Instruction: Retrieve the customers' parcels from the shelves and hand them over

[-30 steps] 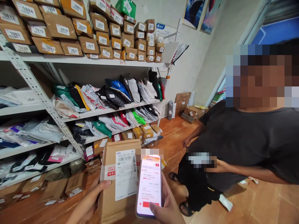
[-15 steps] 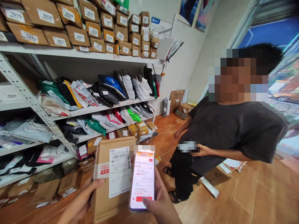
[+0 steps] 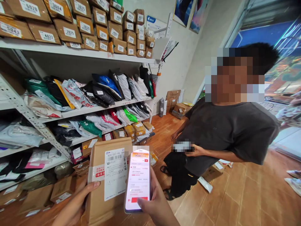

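Observation:
A brown cardboard box (image 3: 96, 194) is gripped at its left side by my left hand (image 3: 78, 201), thumb on the front and the other fingers mostly hidden. On its face are a white shipping label (image 3: 115, 175) with a barcode and a strip of tape with red print. My right hand (image 3: 157, 201) holds a smartphone (image 3: 137, 185) upright just in front of the box's right edge. The lit screen shows a page with text, and my right thumb lies over a red button (image 3: 139, 199) near its bottom.
Shelves (image 3: 94, 54) at left carry numbered cardboard boxes and bagged parcels (image 3: 103, 81). More boxes (image 3: 64, 188) lie on the floor. At right a person (image 3: 230, 135) in a dark T-shirt holds a blurred object; a box (image 3: 211, 171) is behind them. Beyond is a glass doorway (image 3: 279, 78).
The whole view has shifted slightly, so shelves, person, box and phone sit further left. Shoes of someone else now show at the right edge. Both hands keep their holds.

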`<state>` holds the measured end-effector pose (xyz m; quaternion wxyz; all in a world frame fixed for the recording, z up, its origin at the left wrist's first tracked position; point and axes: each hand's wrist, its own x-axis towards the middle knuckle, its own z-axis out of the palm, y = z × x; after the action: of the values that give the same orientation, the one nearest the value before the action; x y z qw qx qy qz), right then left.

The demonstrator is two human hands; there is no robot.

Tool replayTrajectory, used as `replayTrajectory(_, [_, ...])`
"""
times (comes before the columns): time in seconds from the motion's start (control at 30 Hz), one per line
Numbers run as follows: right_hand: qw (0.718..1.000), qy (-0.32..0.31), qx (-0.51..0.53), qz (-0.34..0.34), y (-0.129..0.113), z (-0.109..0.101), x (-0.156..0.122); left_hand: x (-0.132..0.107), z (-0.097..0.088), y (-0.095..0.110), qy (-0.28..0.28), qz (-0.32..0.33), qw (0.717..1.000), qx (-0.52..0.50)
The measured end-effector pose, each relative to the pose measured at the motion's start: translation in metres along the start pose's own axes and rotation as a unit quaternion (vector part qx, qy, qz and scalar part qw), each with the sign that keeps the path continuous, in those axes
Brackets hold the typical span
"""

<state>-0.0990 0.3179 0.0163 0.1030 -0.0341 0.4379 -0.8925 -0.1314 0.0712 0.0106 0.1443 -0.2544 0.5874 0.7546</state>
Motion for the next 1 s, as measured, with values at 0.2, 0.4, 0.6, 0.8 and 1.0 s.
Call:
replayTrajectory(0.2, [1.000,0.021,0.014,0.011,0.001,0.000,0.000,0.001,0.003,-0.002,-0.013,0.005,1.000,-0.013])
replayTrajectory(0.4, [0.999,0.025,0.020,0.011,0.003,-0.002,0.000,-0.013,0.022,0.002,0.000,0.059,0.998,-0.018])
replayTrajectory(0.6, [0.999,0.032,0.026,0.007,0.004,-0.003,0.001,-0.009,0.014,0.005,-0.050,0.040,0.998,0.007])
replayTrajectory(0.8, [0.999,0.022,0.028,0.013,0.006,-0.005,0.001,-0.010,0.017,0.005,-0.032,0.035,0.999,-0.006])
replayTrajectory(1.0, [0.999,0.030,0.017,0.006,0.006,-0.008,0.002,-0.014,0.026,0.004,0.002,0.055,0.998,-0.019])
